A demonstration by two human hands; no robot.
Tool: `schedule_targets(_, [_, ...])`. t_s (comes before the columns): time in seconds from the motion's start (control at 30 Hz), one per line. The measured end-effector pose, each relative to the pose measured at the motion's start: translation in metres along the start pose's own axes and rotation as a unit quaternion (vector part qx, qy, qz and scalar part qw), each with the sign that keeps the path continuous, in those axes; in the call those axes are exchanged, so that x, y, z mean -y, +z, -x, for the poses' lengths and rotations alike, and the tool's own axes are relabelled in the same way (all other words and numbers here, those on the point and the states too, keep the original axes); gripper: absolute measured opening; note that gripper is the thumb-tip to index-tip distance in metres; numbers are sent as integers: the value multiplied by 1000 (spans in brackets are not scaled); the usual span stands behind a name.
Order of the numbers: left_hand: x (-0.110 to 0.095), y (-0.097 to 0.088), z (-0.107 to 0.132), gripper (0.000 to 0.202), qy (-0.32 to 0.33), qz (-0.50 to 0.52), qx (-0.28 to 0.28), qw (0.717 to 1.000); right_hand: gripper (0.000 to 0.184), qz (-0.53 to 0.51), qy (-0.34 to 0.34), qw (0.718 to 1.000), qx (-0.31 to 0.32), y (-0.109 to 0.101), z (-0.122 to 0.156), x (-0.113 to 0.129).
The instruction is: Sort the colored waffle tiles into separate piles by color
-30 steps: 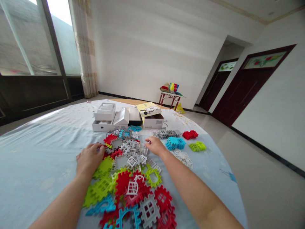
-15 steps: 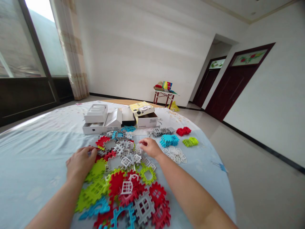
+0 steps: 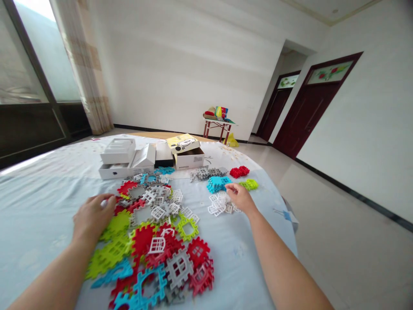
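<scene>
A heap of flat toothed plastic tiles (image 3: 155, 232) in red, green, blue, grey and white lies on a pale blue cloth (image 3: 38, 202). My left hand (image 3: 92, 215) rests on the heap's left edge with its fingers curled over red and green tiles. My right hand (image 3: 240, 198) is out to the right, its fingers pinched at a small pile of white tiles (image 3: 221, 206). Behind that pile lie sorted stacks: blue (image 3: 217, 184), green (image 3: 249, 185), red (image 3: 239, 172) and grey (image 3: 204, 173).
Open white boxes (image 3: 124, 160) and a yellow-lidded box (image 3: 187, 153) stand at the far side of the cloth. The cloth's right edge drops to a tiled floor. A small red-legged table (image 3: 217, 125) stands by the far wall, and dark doors (image 3: 311, 110) are at the right.
My right hand has moved from the middle of the heap rightward to the white pile. My left hand has stayed at the heap's left edge. The camera has turned a little.
</scene>
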State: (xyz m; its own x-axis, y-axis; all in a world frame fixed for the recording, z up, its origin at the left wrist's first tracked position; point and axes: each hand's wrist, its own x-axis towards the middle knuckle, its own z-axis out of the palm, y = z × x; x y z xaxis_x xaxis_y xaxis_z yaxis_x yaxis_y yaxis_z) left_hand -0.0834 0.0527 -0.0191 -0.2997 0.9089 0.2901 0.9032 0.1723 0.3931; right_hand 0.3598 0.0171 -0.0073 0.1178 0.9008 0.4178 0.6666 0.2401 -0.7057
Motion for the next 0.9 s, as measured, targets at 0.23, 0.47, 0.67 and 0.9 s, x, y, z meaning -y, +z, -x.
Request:
schedule_targets(0.23, [-30, -24, 15, 40, 135, -15, -92, 987, 28, -24, 49, 996, -74, -12, 4, -34])
schedule_targets(0.47, [-94, -42, 48, 42, 305, 13, 122, 944, 31, -81, 89, 988, -92, -10, 0, -64])
schedule_targets(0.67, [-106, -34, 52, 38, 290, -81, 206, 931, 31, -88, 96, 988, -87, -9, -1, -66])
schedule_targets(0.9, [-103, -38, 34, 28, 262, -58, 273, 924, 30, -96, 96, 987, -85, -9, -3, -66])
